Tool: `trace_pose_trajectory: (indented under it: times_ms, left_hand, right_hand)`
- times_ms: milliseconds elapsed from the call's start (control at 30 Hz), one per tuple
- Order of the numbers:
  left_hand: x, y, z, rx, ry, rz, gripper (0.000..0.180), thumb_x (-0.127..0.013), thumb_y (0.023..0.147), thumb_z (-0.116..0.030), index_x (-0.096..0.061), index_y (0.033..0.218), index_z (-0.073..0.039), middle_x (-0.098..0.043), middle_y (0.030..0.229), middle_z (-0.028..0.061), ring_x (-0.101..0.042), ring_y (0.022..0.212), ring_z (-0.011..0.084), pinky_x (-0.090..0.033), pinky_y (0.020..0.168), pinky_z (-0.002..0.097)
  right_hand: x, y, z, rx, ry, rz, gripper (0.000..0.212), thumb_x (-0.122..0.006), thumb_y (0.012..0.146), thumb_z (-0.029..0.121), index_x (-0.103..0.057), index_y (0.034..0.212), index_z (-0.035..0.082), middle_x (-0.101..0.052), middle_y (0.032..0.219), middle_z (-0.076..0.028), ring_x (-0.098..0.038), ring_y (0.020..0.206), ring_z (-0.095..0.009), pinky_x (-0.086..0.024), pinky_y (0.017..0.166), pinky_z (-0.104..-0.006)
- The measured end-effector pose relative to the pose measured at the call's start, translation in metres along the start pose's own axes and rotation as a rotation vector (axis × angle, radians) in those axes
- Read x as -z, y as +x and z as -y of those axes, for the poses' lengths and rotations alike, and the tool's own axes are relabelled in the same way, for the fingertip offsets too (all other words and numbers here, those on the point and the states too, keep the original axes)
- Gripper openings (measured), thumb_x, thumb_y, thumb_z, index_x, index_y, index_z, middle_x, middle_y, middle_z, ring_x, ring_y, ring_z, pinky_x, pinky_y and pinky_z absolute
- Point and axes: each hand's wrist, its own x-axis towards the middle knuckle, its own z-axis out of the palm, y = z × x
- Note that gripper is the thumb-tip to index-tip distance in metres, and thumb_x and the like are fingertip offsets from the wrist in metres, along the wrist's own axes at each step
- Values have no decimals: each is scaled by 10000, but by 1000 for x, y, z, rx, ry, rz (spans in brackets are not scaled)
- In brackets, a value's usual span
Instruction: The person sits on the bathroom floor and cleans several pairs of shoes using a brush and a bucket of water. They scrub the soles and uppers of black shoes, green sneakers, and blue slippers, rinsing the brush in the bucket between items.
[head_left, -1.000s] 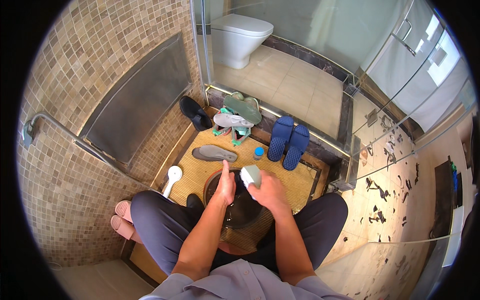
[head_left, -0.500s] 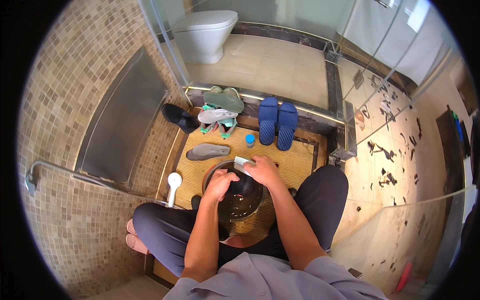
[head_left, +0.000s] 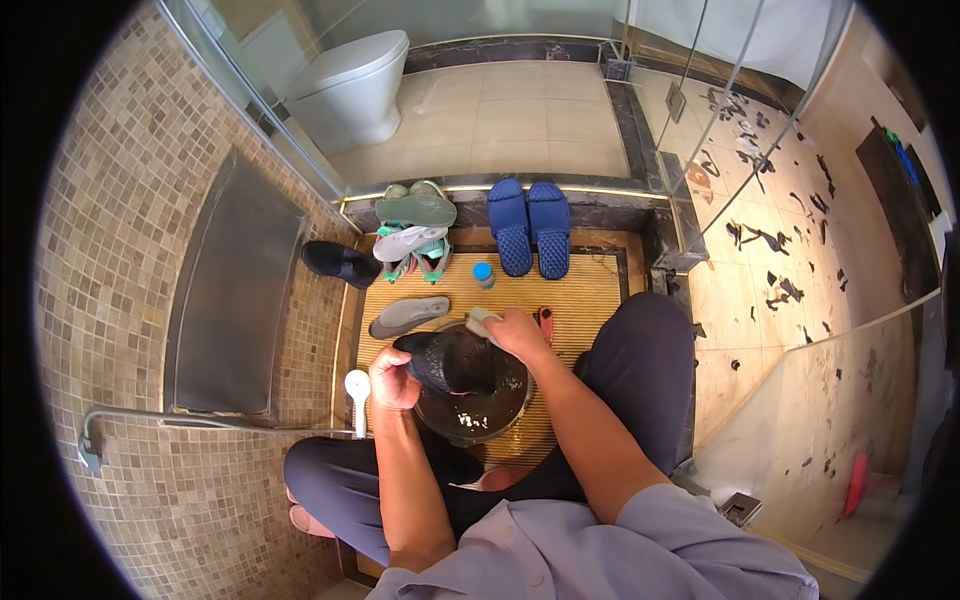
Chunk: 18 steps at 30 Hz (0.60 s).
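Holding a black shoe [head_left: 438,364] over the basin [head_left: 496,430], presumably for drips, left hand [head_left: 395,379] has fingers clenched round one end; right hand [head_left: 519,335] grasps pale brush [head_left: 480,322].

Shoe [head_left: 452,364] over basin [head_left: 522,400]; bottle [head_left: 484,277] behind, showerhead [head_left: 357,384] left.

- Bright, warm light washes the tiled floor [head_left: 716,302] to my right.
- White glints sparkle on the water [head_left: 472,421] near me.
- The dark shoe [head_left: 440,362] in my left hand [head_left: 393,378] blurs toward its right end.
- Fisheye distortion curves the mosaic wall [head_left: 120,300] at left; blackness rounds the corners.
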Motion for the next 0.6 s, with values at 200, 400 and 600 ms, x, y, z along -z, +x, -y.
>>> trace_pose_trajectory:
  times_ms: [200, 400, 600]
  left_hand:
    - [-17, 3, -1, -175, -92, -110, 618, -601, 754, -188, -617, 1319, 62, -684, 1322, 214, -650, 1232, 378, -462, 1141, 511]
    - [-2, 11, 5, -221, -175, -196, 611, -589, 763, -208, -623, 1316, 50, -676, 1337, 209, -643, 1243, 381, -456, 1147, 517]
    - [-5, 7, 5, -200, -204, -150, 632, -574, 751, -210, -616, 1318, 64, -670, 1346, 222, -635, 1253, 396, -440, 1160, 545]
  right_hand:
    - [-28, -1, 0, -158, 372, -95, 475, -623, 1001, 351, -627, 1064, -120, -709, 873, -212, -685, 731, -301, -530, 684, -456]
    - [-27, -65, 64, 316, 367, -120, 515, -658, 990, 330, -545, 1321, -49, -666, 1215, -264, -666, 1120, -355, -509, 965, -436]
    - [-15, -45, 33, 166, 133, -168, 474, -638, 964, 290, -597, 1298, -44, -686, 1185, -291, -671, 1102, -442, -516, 987, -486]
